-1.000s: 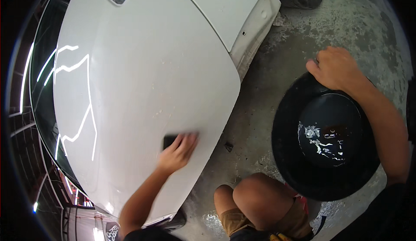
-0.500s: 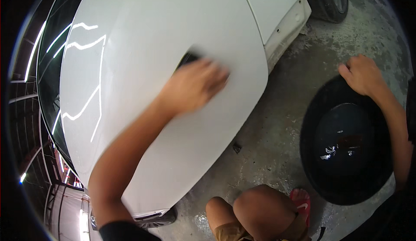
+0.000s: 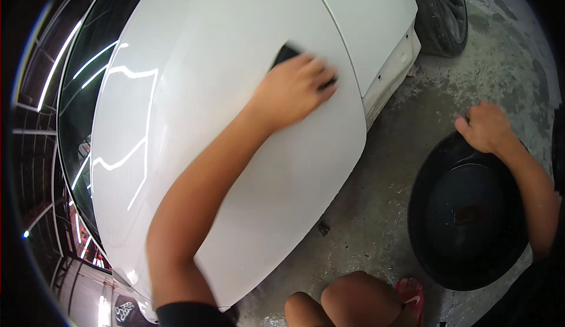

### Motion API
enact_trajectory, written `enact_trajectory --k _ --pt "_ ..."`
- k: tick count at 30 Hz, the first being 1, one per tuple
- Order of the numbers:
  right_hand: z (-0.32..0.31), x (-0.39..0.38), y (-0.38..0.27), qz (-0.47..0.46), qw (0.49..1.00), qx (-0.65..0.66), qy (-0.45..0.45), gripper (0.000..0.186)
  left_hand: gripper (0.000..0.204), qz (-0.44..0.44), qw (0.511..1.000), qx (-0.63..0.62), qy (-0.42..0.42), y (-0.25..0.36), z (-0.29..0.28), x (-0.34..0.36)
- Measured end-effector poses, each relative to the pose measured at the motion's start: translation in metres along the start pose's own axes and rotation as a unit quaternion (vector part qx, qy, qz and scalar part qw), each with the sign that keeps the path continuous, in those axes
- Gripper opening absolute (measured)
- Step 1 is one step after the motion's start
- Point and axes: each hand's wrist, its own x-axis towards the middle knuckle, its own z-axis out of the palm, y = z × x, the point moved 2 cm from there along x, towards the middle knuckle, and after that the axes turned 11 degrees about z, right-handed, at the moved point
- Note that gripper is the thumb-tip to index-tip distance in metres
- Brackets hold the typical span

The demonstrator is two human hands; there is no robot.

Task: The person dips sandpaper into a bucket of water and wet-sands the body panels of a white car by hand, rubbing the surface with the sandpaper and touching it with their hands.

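My left hand point(image 3: 296, 90) is wrapped over a flat black rectangular pad point(image 3: 286, 54), holding it against the car's glossy white door point(image 3: 271, 200). The pad's far corner sticks out past my fingers, and a bit of its dark side shows under the fingertips; the rest is hidden by the hand. Off to the right, my right hand point(image 3: 487, 128) is closed on the far rim of a round black basin point(image 3: 419, 227). The basin's dark interior looks shiny, with a reddish patch near its middle.
A wheel point(image 3: 450, 15) and white sill point(image 3: 391, 71) stand at the far right of the car. Dark window glass point(image 3: 88, 100) runs along the left. My knees point(image 3: 359, 297) and a red sandal point(image 3: 410, 294) are at the bottom, on the wet concrete floor point(image 3: 376, 209).
My left hand and the pad have slid farther up and right across the white door. My right hand keeps its hold on the basin rim. The view has shifted, showing an opening at the top.
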Motion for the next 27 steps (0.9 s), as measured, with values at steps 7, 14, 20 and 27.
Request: enact_trajectory --k 7,14,20,27 --pt "-0.035 -0.015 0.009 0.019 0.999 -0.033 -0.003 0.050 0.032 0.007 0.997 -0.083 -0.007 0.100 -0.049 -0.144" --pt "0.001 0.003 -0.006 -0.011 0.999 0.031 0.032 0.053 0.030 -0.088 0.990 0.077 0.078 -0.024 -0.011 -0.003" --pt "-0.018 -0.002 0.011 0.014 0.999 -0.039 -0.032 0.055 0.032 0.048 0.992 -0.098 -0.059 0.174 -0.017 -0.123" --pt "-0.014 0.014 -0.009 -0.001 0.999 -0.014 -0.037 0.057 0.031 -0.042 0.999 -0.017 0.025 0.046 0.032 0.024"
